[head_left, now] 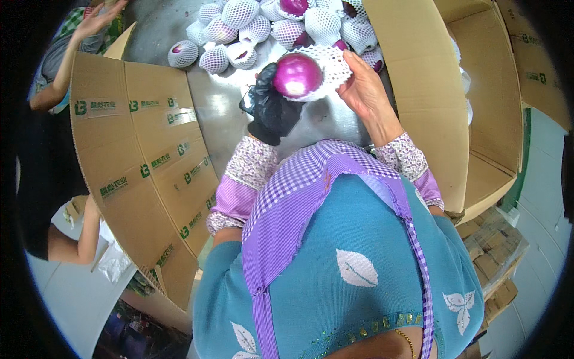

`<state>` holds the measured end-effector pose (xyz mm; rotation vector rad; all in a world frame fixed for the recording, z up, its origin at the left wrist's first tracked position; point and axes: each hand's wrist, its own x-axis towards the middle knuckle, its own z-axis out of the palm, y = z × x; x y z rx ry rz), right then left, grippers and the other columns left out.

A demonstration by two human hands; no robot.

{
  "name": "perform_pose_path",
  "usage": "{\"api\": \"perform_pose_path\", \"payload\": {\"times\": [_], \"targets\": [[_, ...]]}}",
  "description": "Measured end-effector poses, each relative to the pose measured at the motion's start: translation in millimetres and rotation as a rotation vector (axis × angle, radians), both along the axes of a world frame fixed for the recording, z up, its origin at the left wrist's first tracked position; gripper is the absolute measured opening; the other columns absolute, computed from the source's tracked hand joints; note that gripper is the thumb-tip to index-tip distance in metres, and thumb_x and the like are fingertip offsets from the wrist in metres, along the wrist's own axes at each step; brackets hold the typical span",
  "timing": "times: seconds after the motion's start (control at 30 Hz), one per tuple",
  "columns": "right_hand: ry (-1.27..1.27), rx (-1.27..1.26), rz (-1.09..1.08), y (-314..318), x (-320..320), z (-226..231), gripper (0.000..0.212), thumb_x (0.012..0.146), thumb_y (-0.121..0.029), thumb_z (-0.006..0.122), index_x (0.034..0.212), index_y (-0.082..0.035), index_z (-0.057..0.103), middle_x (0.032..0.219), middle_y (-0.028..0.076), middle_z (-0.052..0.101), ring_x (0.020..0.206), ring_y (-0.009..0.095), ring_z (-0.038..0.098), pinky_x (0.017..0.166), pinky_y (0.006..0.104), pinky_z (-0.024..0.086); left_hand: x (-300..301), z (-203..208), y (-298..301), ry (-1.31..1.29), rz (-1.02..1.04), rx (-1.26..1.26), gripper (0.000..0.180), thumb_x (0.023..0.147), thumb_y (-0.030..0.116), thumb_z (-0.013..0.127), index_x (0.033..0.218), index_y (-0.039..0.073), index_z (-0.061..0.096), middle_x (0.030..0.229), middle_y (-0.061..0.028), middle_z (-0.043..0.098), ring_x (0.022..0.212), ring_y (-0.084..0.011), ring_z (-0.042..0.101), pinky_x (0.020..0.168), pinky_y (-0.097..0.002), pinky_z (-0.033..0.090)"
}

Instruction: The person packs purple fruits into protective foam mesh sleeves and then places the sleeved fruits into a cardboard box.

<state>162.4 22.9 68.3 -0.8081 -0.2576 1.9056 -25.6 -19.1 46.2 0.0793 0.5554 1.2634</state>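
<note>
Fruit [298,76] raised over bench [224,119], one end inside foam net [336,64]

Fingers, left: watching remotely through the head view, I note the black-gloved left hand [272,107] curled, its upper fingers against the left side of the fruit. Glove and fruit hide the fingertips, so I cannot tell how far round they reach.

Fingers, right: the bare right hand [368,90] has thumb and fingers slightly parted, gripping the right end of the white net.

Pose: both forearms reach out from the near side of the bench and angle inward. Right fingers point up and to the left; left knuckles lie level with the fruit. Both wear lilac sleeves [236,194] with flowered cuffs.

Position: fruit lies between the hands, its glossy purple left face bare and its right side inside the net. Left fingers touch its skin; right fingers are on the mesh, just beside it.

Surroundings: netted fruits [239,13] crowd the far edge of the bench, one sitting apart toward the far left corner. One cardboard box [140,149] lines the left edge, another cardboard box [418,90] the right. Beyond the left one I log a co-worker's hand [95,21].
</note>
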Motion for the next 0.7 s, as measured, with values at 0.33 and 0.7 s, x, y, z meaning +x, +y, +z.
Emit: {"api": "perform_pose_path", "payload": {"times": [0.33,0.7], "targets": [[-0.146,0.302,0.035,3.4,24.5,18.4,0.026,0.107,-0.016,0.046,0.129,-0.007,0.055,0.108,0.005,0.065,0.097,0.014,0.066,0.086,0.0284,0.057,30.1,23.9,-2.0,-0.104,0.009,0.025,0.075,0.091,0.066,0.052,0.145,0.015,0.044,0.145,-0.0134,0.049,0.135,-0.0315,0.047,0.113,-0.0563,0.036],[-0.857,0.781,0.092,-10.8,12.9,24.4,0.072,0.080,-0.019,0.083,0.139,-0.004,0.045,0.132,0.012,0.053,0.118,0.021,0.056,0.103,0.0334,0.045,43.2,27.1,-2.7,1.191,0.117,0.697,0.061,0.087,-0.016,0.040,0.146,-0.002,0.041,0.147,-0.0205,0.044,0.140,-0.0349,0.040,0.117,-0.0407,0.031]]}}
